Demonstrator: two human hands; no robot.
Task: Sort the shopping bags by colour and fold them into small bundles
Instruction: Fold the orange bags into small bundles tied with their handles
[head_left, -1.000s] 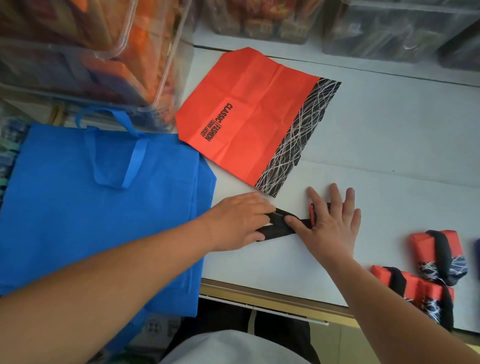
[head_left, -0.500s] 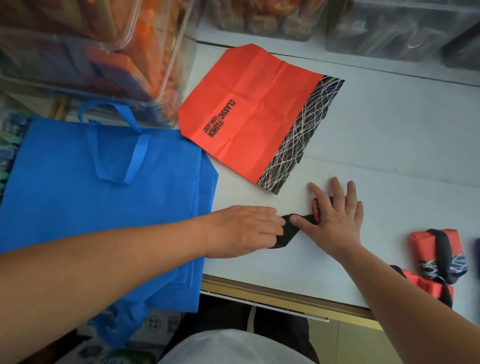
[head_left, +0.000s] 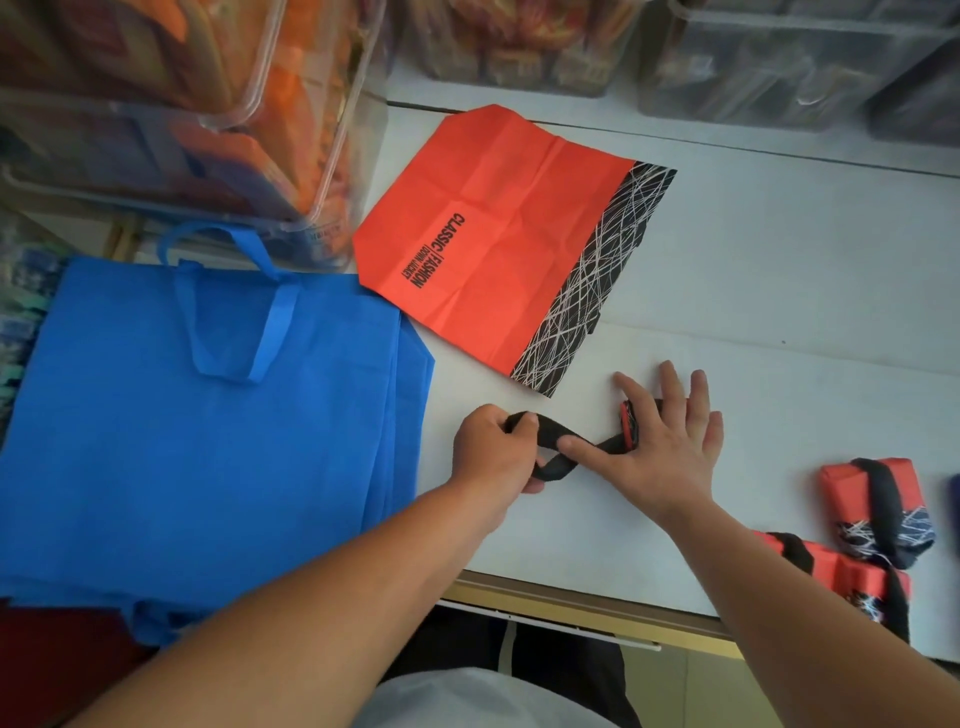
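**Black strap pulled out from a half-hidden red bundle**

A flat red bag (head_left: 493, 239), printed with black lettering and edged by a black band of white scribbled lines, lies spread on the white table (head_left: 779, 312). Everything else is placed from it.

Just on the near side of that bag's patterned corner, the right hand (head_left: 660, 457) lies palm down with its fingers straight and spread. It presses on a small folded red bundle (head_left: 628, 423), of which only a narrow red edge shows beside the index finger. The thumb stretches out to the left and rests on a black strap (head_left: 545, 435) that runs from the bundle.

Also on the near side of the flat bag, to the left of the right hand, the left hand (head_left: 493, 452) has its fingers curled round the strap's far end and grips it. The strap forms a loop between the two hands.

To the left of the flat bag and touching its near left edge, a large blue bag (head_left: 208, 441) lies flat with its handles up, hanging over the table's front edge.

Well to the right of the flat bag and nearer the person, two finished red bundles (head_left: 852, 493) (head_left: 836, 571) lie close together, each wrapped in a black strap.

Beyond and left of the flat bag stand clear bins (head_left: 182, 104) with orange contents.
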